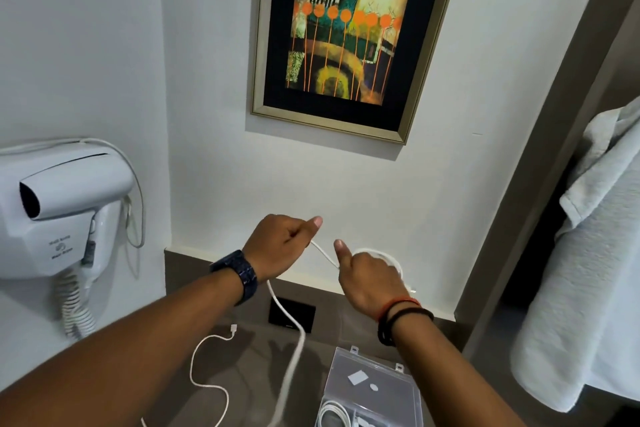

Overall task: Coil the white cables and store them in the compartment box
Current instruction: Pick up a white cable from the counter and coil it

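Left hand [280, 246] closed on a white cable [294, 350], thumb up; the right hand [370, 279] is closed on the same cable and holds a small loop [384, 255] of it. Both are raised in front of the wall. From the left hand the cable hangs down toward the worktop [242, 357]. A second, thinner white cable [204, 371] lies loose on the worktop, plug end near a black wall socket [292, 314]. Clear compartment box [374, 388] stands open at lower right with a coiled white cable [334, 414] in its left compartment. Wall-mounted hair dryer [65, 204] at left; framed picture [349, 35] above; white towel [588, 270] hanging at right. Worktop grey-brown, walls white.
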`<action>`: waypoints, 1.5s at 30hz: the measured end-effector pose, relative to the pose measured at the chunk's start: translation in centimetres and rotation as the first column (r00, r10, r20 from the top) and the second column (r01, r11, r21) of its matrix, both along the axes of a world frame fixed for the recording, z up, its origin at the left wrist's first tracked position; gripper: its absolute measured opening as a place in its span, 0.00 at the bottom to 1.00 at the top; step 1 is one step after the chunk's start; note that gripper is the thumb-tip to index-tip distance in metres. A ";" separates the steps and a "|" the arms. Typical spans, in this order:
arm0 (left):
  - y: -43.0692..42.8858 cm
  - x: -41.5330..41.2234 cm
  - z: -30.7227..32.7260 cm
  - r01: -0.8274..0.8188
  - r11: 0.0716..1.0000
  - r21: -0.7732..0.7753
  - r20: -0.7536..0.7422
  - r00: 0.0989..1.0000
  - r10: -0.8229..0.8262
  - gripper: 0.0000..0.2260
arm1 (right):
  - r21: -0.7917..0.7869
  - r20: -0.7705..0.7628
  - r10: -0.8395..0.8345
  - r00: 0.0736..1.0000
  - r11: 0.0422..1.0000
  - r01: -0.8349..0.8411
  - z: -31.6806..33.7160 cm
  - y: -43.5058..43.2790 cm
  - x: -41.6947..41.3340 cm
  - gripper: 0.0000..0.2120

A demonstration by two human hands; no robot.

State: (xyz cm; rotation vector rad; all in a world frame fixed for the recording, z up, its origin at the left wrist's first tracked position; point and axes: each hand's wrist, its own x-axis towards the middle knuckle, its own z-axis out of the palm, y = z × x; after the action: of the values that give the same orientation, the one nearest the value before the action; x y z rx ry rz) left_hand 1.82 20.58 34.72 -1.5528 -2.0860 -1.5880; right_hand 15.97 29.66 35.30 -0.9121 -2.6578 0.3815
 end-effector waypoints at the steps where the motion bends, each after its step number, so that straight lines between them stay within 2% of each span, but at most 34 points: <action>1: 0.0 -0.2 0.0 -0.020 1.000 -0.001 0.019 1.000 0.020 0.27 | -0.143 -0.004 0.067 0.998 0.987 -0.067 0.3 -0.3 0.1 0.32; 2: 0.1 -0.4 0.0 -0.043 0.999 -0.001 0.038 0.998 0.043 0.27 | -0.318 -0.036 0.154 0.987 0.935 -0.157 0.5 -0.7 0.4 0.33; 3: 0.1 -0.5 0.1 -0.061 0.998 0.003 0.057 0.997 0.061 0.27 | -0.516 -0.104 0.245 0.964 0.816 -0.263 0.7 -1.2 0.7 0.33; 5: 0.2 -0.4 -0.1 -0.060 0.998 -0.005 0.117 0.991 0.060 0.27 | -0.796 -0.314 0.377 0.872 0.395 -0.458 1.3 -2.1 1.5 0.31; 7: 0.2 0.3 -0.9 0.045 0.999 -0.010 0.236 0.971 -0.042 0.25 | -0.782 -0.582 0.338 0.739 0.018 -0.624 2.4 -2.8 1.9 0.27; 8: 0.3 0.9 -1.4 0.113 0.993 -0.017 0.285 0.953 -0.104 0.23 | -0.686 -0.718 0.235 0.655 -0.081 -0.723 3.2 -3.1 1.8 0.22; 9: 0.3 1.3 -2.0 0.163 0.986 -0.026 0.304 0.941 -0.148 0.22 | -0.561 -0.828 0.083 0.555 -0.110 -0.821 3.9 -3.3 1.7 0.17; 10: 0.4 1.7 -2.5 0.184 0.982 -0.049 0.290 0.943 -0.162 0.23 | -0.442 -0.891 -0.092 0.444 -0.041 -0.896 4.7 -3.2 1.5 0.12; 11: 0.3 1.9 -3.0 0.184 0.979 -0.086 0.254 0.954 -0.157 0.24 | -0.371 -0.912 -0.241 0.332 0.135 -0.919 5.5 -2.8 1.3 0.07; 12: 0.1 2.0 -3.3 0.177 0.977 -0.121 0.211 0.966 -0.149 0.25 | -0.350 -0.918 -0.328 0.224 0.397 -0.848 6.0 -2.2 1.3 0.06; 13: -0.1 2.0 -3.6 0.169 0.976 -0.140 0.174 0.974 -0.143 0.26 | -0.345 -0.930 -0.341 0.134 0.690 -0.637 6.2 -1.1 1.4 0.07; 14: -0.4 2.0 -3.6 0.159 0.978 -0.138 0.149 0.979 -0.138 0.26 | -0.299 -0.954 -0.276 0.116 0.907 -0.298 6.2 0.2 1.5 0.07; 15: -0.7 1.9 -3.4 0.148 0.982 -0.117 0.129 0.983 -0.133 0.27 | -0.161 -0.957 -0.167 0.239 0.986 0.045 6.0 1.2 1.9 0.06; 16: -0.9 1.8 -3.1 0.129 0.988 -0.085 0.108 0.987 -0.119 0.28 | 0.033 -0.874 -0.096 0.476 0.966 0.255 5.6 1.8 2.1 0.08; 17: -1.1 1.5 -2.7 0.095 0.994 -0.047 0.084 0.992 -0.091 0.28 | 0.204 -0.664 -0.098 0.741 0.930 0.306 4.6 2.2 2.2 0.15; 18: -1.1 1.1 -2.1 0.049 0.999 -0.013 0.057 0.997 -0.048 0.29 | 0.256 -0.386 -0.114 0.916 0.940 0.225 3.5 2.3 2.3 0.24; 19: -1.1 0.5 -1.6 -0.004 1.000 0.013 0.035 0.999 0.003 0.29 | 0.148 -0.156 -0.055 0.986 0.986 0.079 2.7 1.8 2.6 0.32; 20: -1.1 -0.1 -1.0 -0.051 0.998 0.035 0.028 0.998 0.050 0.28 | -0.083 -0.015 0.083 0.996 0.993 -0.084 2.0 1.0 3.0 0.37; 21: -1.1 -0.7 -0.5 -0.082 0.995 0.054 0.034 0.996 0.080 0.28 | -0.353 0.024 0.260 0.965 0.905 -0.236 1.7 -0.1 3.2 0.38; 23: -1.0 -1.2 -0.2 -0.103 0.993 0.062 0.079 0.992 0.098 0.29 | -0.730 -0.193 0.500 0.844 0.502 -0.464 1.8 -2.2 3.4 0.34; 25: -0.8 -0.4 -0.8 -0.044 0.998 0.047 0.160 0.986 0.036 0.32 | -0.752 -0.563 0.483 0.671 0.037 -0.658 3.3 -3.7 3.5 0.26; 26: -0.7 0.5 -1.4 0.022 0.999 0.048 0.219 0.975 -0.032 0.34 | -0.659 -0.710 0.404 0.577 -0.092 -0.747 4.3 -4.2 3.5 0.22; 27: -0.6 1.4 -2.0 0.102 0.993 0.064 0.273 0.955 -0.116 0.33 | -0.545 -0.818 0.303 0.489 -0.135 -0.828 5.3 -4.6 3.4 0.19; 28: -0.5 2.3 -2.6 0.175 0.982 0.076 0.297 0.936 -0.190 0.30 | -0.441 -0.888 0.191 0.418 -0.099 -0.892 6.1 -4.8 3.3 0.15; 29: -0.4 3.2 -3.0 0.220 0.973 0.068 0.286 0.930 -0.230 0.27 | -0.358 -0.930 0.080 0.358 0.006 -0.934 6.8 -4.8 3.0 0.12; 31: -0.5 4.7 -3.4 0.252 0.968 0.013 0.229 0.941 -0.248 0.26 | -0.255 -0.962 -0.027 0.271 0.439 -0.861 7.4 -4.1 2.2 0.10; 32: -0.6 5.3 -3.5 0.253 0.967 -0.008 0.188 0.951 -0.247 0.24 | -0.211 -0.961 -0.017 0.277 0.693 -0.690 7.3 -3.4 1.8 0.10; 33: -0.8 5.8 -3.5 0.256 0.966 -0.031 0.133 0.959 -0.250 0.21 | -0.132 -0.947 0.025 0.320 0.880 -0.457 7.0 -2.5 1.5 0.09; 34: -1.0 6.0 -3.4 0.259 0.964 -0.060 0.069 0.964 -0.255 0.18 | -0.012 -0.907 0.085 0.413 0.974 -0.227 6.6 -1.7 1.4 0.09; 36: -1.5 6.0 -3.0 0.233 0.964 -0.124 -0.098 0.964 -0.246 0.15 | 0.301 -0.651 0.182 0.737 0.953 0.030 5.1 -0.4 1.6 0.11; 38: -2.2 5.2 -2.3 0.181 0.971 -0.157 -0.251 0.944 -0.216 0.13 | 0.434 -0.272 0.149 0.951 0.901 -0.017 3.0 0.4 2.1 0.18; 40: -3.0 3.9 -1.5 0.117 0.976 -0.185 -0.389 0.903 -0.182 0.15 | 0.201 -0.065 0.189 0.980 0.964 -0.173 1.4 0.3 2.8 0.25; 42: -3.9 2.7 -0.7 0.101 0.972 -0.213 -0.475 0.858 -0.193 0.20 | -0.164 -0.063 0.327 0.943 0.929 -0.333 0.6 -0.5 3.4 0.30; 45: -4.7 1.6 0.4 0.178 0.976 -0.124 -0.507 0.835 -0.216 0.23 | -0.579 -0.303 0.463 0.833 0.605 -0.547 0.2 -2.1 4.0 0.31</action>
State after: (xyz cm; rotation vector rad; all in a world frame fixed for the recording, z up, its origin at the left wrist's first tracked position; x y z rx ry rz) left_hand 3.44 15.87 35.10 -2.0005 -1.7398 -0.9788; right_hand 19.93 27.60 35.48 -0.2036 -2.6342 1.5231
